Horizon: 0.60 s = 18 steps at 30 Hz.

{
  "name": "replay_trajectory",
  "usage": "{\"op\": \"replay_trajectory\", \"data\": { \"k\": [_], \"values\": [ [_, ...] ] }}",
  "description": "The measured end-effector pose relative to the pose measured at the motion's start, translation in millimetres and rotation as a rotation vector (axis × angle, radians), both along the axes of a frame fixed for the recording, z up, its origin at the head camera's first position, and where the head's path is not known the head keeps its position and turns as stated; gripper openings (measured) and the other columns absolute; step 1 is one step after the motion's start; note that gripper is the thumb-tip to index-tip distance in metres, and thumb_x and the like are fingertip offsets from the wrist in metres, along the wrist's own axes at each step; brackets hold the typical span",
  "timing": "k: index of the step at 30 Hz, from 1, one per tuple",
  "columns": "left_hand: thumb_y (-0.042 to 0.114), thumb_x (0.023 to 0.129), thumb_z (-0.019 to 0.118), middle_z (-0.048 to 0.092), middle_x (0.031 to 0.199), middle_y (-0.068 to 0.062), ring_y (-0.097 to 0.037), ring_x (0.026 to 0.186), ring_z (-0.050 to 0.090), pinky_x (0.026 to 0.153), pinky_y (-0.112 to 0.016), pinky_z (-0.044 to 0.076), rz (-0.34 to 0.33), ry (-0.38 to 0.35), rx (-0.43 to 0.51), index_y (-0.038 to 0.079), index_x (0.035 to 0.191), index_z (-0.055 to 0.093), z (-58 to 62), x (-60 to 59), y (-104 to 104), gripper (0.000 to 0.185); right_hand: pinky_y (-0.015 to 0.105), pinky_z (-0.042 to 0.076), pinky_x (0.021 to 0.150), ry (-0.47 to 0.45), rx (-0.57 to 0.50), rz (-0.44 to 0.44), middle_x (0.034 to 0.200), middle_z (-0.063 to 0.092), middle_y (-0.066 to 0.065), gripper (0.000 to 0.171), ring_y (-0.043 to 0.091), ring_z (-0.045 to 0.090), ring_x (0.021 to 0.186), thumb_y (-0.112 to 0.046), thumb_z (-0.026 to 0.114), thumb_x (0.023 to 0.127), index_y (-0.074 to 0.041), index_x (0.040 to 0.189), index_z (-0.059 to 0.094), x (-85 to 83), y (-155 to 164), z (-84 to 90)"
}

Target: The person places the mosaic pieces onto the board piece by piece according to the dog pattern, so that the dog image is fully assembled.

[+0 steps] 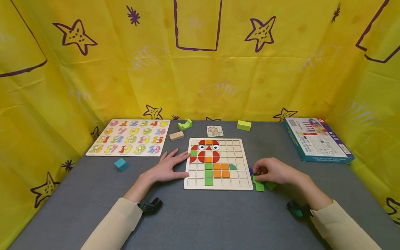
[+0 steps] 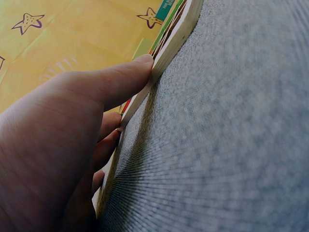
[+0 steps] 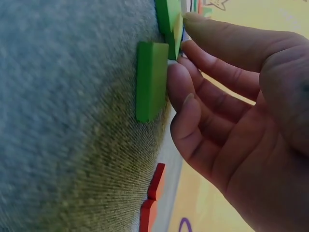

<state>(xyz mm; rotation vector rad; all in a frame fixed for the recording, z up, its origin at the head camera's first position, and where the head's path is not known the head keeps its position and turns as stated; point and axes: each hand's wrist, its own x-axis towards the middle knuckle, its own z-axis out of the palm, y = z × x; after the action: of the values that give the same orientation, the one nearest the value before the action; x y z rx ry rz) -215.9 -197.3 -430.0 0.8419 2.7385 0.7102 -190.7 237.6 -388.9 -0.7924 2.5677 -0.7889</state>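
Note:
A wooden grid board [image 1: 243,182] lies in the middle of the table. Red, orange, green and white pieces form a pattern with two eyes on it. My left hand [image 1: 167,167] rests at the board's left side, fingers spread. In the left wrist view, the thumb [image 2: 128,77] touches the board's edge [image 2: 176,38]. To the right of the board, my right hand [image 1: 276,171] bends over several green square tiles [image 1: 259,186]. The right wrist view shows its thumb and forefinger pinching a green tile [image 3: 175,41]; another green tile [image 3: 152,82] lies beside the fingers.
Behind the board lies a pattern card [image 1: 214,131]. A number puzzle [image 1: 125,138] is at left, near a blue cube [image 1: 121,165]. Wooden block [image 1: 176,135], green arch [image 1: 185,124] and yellow-green block [image 1: 244,125] stand at the back. A box [image 1: 317,139] lies at right.

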Motion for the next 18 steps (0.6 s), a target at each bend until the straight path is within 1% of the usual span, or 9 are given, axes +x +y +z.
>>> {"op": "replay_trajectory", "data": {
  "k": [5, 9, 12, 15, 18],
  "values": [
    [0.059, 0.091, 0.065, 0.029, 0.164, 0.001, -0.036, 0.153, 0.006, 0.116, -0.063, -0.004, -0.002, 0.002, 0.001, 0.019, 0.159, 0.037, 0.2, 0.8, -1, 0.084, 0.028, 0.049, 0.068, 0.046, 0.03, 0.022, 0.087, 0.059, -0.006, 0.016, 0.014, 0.054, 0.078, -0.018, 0.079, 0.09, -0.011, 0.102, 0.071, 2.5, -3, -3.3],
    [0.059, 0.091, 0.065, 0.03, 0.164, 0.0, -0.037, 0.153, 0.006, 0.115, -0.063, -0.004, 0.001, 0.006, -0.001, 0.018, 0.158, 0.037, 0.9, 1.4, -2, 0.084, 0.028, 0.049, 0.068, 0.064, 0.043, 0.027, 0.086, 0.057, -0.006, 0.015, 0.013, 0.053, 0.077, -0.018, 0.079, 0.089, -0.012, 0.099, 0.069, 3.3, -6, -3.9],
    [0.059, 0.091, 0.065, 0.03, 0.164, 0.0, -0.037, 0.153, 0.006, 0.115, -0.064, -0.004, 0.001, 0.006, 0.003, 0.018, 0.158, 0.038, 1.1, 1.2, -2, 0.084, 0.028, 0.047, 0.068, 0.036, 0.042, 0.017, 0.083, 0.056, -0.006, 0.015, 0.014, 0.053, 0.077, -0.017, 0.079, 0.089, -0.014, 0.096, 0.066, 3.4, -8, -2.5],
    [0.06, 0.091, 0.065, 0.03, 0.164, 0.0, -0.037, 0.153, 0.006, 0.116, -0.063, -0.004, -0.001, 0.003, 0.006, 0.018, 0.158, 0.037, 0.7, 1.0, -1, 0.084, 0.03, 0.046, 0.068, -0.019, 0.033, 0.007, 0.082, 0.056, -0.004, 0.013, 0.015, 0.054, 0.078, -0.015, 0.077, 0.091, -0.014, 0.096, 0.065, 3.2, -9, 1.1],
    [0.06, 0.091, 0.065, 0.03, 0.164, 0.0, -0.037, 0.153, 0.007, 0.116, -0.063, -0.004, -0.004, 0.002, 0.007, 0.018, 0.158, 0.037, 0.3, 0.8, -1, 0.084, 0.031, 0.046, 0.07, -0.053, 0.026, -0.003, 0.083, 0.058, -0.003, 0.009, 0.017, 0.055, 0.08, -0.012, 0.074, 0.093, -0.013, 0.097, 0.066, 2.3, -9, 6.9]
  ]
}}
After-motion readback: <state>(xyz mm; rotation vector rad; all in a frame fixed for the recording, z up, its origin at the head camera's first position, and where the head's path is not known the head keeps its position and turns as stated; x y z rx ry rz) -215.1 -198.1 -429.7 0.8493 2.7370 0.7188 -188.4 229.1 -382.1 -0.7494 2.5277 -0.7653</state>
